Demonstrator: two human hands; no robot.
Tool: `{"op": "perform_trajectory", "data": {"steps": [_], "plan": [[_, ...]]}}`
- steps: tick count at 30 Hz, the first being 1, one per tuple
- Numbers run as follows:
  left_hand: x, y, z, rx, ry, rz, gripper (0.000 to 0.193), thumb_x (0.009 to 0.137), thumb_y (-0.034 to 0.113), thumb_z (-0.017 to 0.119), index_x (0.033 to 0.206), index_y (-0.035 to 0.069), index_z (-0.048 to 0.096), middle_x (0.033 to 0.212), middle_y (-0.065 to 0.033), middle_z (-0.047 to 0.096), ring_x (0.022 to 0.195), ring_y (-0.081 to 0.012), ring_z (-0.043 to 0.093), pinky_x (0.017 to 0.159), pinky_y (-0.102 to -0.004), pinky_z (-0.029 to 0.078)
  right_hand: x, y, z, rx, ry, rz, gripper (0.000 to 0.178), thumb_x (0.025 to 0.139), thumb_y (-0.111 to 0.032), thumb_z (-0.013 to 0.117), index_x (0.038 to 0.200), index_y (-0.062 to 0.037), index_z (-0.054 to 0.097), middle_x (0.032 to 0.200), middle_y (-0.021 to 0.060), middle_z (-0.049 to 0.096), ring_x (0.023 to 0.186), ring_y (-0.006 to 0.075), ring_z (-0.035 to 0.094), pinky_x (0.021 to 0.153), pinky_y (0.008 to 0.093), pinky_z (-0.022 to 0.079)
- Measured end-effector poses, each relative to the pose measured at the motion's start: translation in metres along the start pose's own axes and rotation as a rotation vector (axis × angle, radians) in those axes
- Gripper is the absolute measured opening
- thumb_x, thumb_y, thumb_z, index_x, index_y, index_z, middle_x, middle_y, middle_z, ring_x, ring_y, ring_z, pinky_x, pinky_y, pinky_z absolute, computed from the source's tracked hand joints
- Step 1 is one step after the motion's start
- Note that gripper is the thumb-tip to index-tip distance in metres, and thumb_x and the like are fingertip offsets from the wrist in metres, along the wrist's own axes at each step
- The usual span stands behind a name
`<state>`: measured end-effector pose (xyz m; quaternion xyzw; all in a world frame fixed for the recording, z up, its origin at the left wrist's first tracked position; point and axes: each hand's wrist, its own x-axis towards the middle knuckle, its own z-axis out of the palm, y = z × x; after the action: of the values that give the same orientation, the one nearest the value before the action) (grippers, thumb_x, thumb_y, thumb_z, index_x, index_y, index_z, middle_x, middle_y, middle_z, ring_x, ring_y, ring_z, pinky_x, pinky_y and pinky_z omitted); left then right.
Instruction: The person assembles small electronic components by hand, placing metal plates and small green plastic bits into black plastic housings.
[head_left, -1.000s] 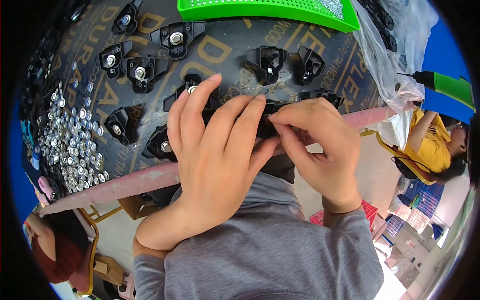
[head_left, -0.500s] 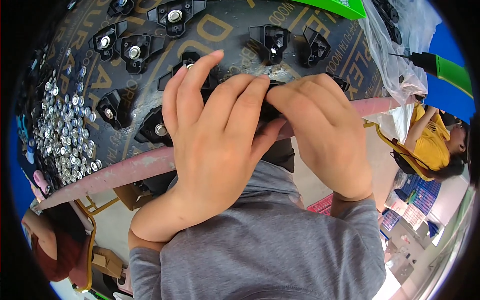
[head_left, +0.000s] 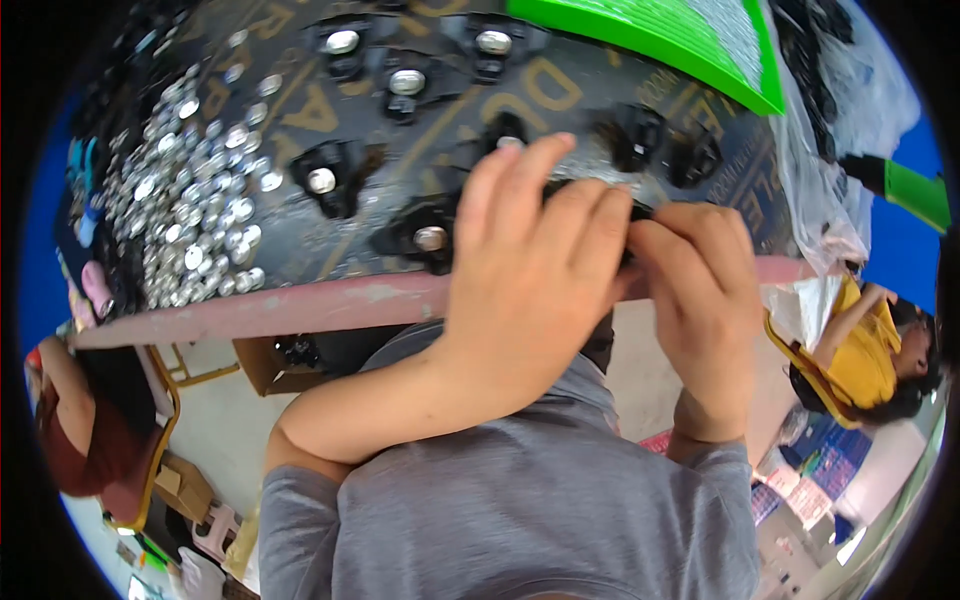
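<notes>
At the near edge of the dark worktable (head_left: 290, 240), my left hand (head_left: 530, 270) and my right hand (head_left: 705, 300) meet over a black plastic part (head_left: 572, 187). Most of that part is hidden under my fingers. My left fingers curl over it from above, with the outer ones lifted away. On its right end, my right fingers are pinched. Beside my left hand sits another black housing (head_left: 405, 232) with a round silvery disc in it. Farther out stand several similar housings, among them a left one (head_left: 345, 160).
A heap of loose silvery metal discs (head_left: 195, 215) covers the table's left side. A green tray (head_left: 650, 50) stands at the far right, near clear plastic bags (head_left: 870, 90) and a green-and-black tool (head_left: 915, 190). Other people sit at left and right.
The view has shifted, so the table's contents and my hands appear farther right, with more of the green tray showing. Both hands stay together on the black part.
</notes>
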<state>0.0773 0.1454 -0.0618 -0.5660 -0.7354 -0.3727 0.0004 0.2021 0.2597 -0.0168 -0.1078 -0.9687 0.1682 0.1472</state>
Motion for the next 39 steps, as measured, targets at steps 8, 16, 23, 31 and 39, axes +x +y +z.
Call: {"op": "perform_trajectory", "data": {"steps": [8,16,23,31,39], "plan": [[-0.006,-0.047,-0.094,0.162,0.144,-0.114,0.036,0.073,0.015,0.08,0.107,0.008,0.069,0.106,-0.0074,0.066,0.106,-0.0297,0.058,0.093,-0.0439,0.042,-0.011,-0.022,-0.005,0.013,0.382,0.258,0.022,0.069,0.015,0.073,0.087,0.0032,0.067,0.084,0.013,0.063,0.081,0.0263,0.061,0.073,0.0333,0.049],[-0.044,-0.121,-0.147,0.359,0.161,-0.475,0.025,0.074,0.014,0.081,0.096,0.009,0.071,0.095,-0.0064,0.065,0.093,-0.0292,0.056,0.082,-0.0396,0.043,0.017,-0.049,0.017,0.18,0.278,0.068,0.025,0.069,0.01,0.078,0.091,0.0,0.069,0.082,0.0103,0.064,0.077,0.0264,0.061,0.07,0.0352,0.05],[-0.043,-0.133,-0.142,0.285,0.172,-0.43,0.02,0.075,0.011,0.081,0.09,0.007,0.068,0.09,-0.006,0.063,0.085,-0.0283,0.054,0.078,-0.0388,0.043,0.043,-0.073,0.035,0.386,0.17,-0.166,0.03,0.07,0.003,0.081,0.098,0.0003,0.07,0.088,0.0098,0.065,0.077,0.0259,0.062,0.066,0.0344,0.051],[-0.047,-0.129,-0.147,0.082,0.237,-0.579,0.015,0.078,-0.001,0.075,0.09,0.003,0.067,0.084,-0.0077,0.065,0.079,-0.0223,0.061,0.072,-0.0323,0.049,0.053,-0.085,0.058,0.549,0.078,-0.264,0.031,0.071,0.005,0.077,0.101,0.0013,0.068,0.093,0.0118,0.064,0.081,0.0295,0.061,0.068,0.0359,0.052],[-0.054,-0.103,-0.141,-0.983,0.435,-0.241,0.017,0.085,-0.006,0.07,0.095,0.002,0.059,0.094,-0.0117,0.06,0.081,-0.0166,0.057,0.075,-0.0292,0.048,0.073,-0.099,0.059,0.912,0.216,-0.05,0.028,0.078,0.004,0.078,0.105,0.0009,0.068,0.098,0.0119,0.066,0.079,0.0212,0.065,0.068,0.0304,0.054]]}}
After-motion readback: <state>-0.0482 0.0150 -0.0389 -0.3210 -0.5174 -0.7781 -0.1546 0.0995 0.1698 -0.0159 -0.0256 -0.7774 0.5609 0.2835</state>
